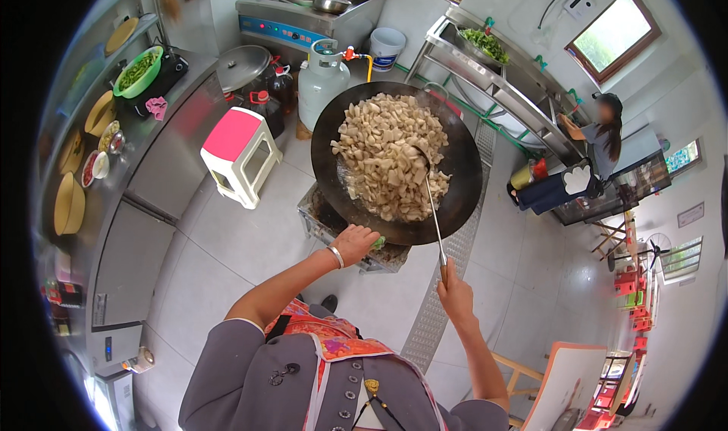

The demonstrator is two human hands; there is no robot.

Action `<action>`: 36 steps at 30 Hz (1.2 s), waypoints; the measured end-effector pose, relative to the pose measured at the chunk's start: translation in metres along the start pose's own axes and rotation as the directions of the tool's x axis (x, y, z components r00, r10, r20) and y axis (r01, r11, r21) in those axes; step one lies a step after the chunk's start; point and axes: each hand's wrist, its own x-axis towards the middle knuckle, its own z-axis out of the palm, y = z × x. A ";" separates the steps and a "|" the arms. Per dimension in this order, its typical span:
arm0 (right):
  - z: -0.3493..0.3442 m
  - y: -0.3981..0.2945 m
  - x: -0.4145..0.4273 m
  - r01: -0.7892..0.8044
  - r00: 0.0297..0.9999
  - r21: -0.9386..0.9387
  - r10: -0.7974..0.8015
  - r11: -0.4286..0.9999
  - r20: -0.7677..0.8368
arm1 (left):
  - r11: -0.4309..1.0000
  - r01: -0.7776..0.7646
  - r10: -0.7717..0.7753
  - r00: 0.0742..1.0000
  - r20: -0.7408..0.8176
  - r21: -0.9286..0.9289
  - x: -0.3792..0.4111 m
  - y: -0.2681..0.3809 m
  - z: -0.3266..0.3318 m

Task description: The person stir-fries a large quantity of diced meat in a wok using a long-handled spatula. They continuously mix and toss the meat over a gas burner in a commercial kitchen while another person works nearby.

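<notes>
A large black wok [463,203] sits on a low metal burner stand [318,215], full of sliced pale food [392,152], perhaps meat. My right hand [456,294] is closed on the wooden handle of a long metal ladle [434,209]; the ladle's bowl rests among the slices on their right side. At the wok's near rim, my left hand [354,244] grips a green cloth [377,242], and the fingers hide part of it. A bracelet is on the left wrist.
A gas cylinder [324,84] stands just beyond the wok, and a pink-topped stool [233,135] to its left. A steel counter [187,84] with bowls runs along the left. A person [603,141] stands by the sinks [506,89]. A perforated drain cover [426,328] crosses the floor.
</notes>
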 end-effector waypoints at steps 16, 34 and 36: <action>-0.004 0.097 0.093 -0.123 0.969 0.268 0.174 0.955 -0.176 | 0.999 0.038 -0.038 0.999 -0.008 -0.016 -0.004 -0.002 0.003; 0.040 0.018 0.167 -0.346 0.912 0.723 0.033 0.598 0.409 | 0.998 0.010 -0.008 1.000 0.023 -0.064 -0.007 -0.008 0.004; 0.033 0.020 0.146 -0.303 0.925 0.673 0.040 0.675 0.377 | 0.997 0.001 0.002 0.999 0.041 -0.074 -0.007 -0.009 0.004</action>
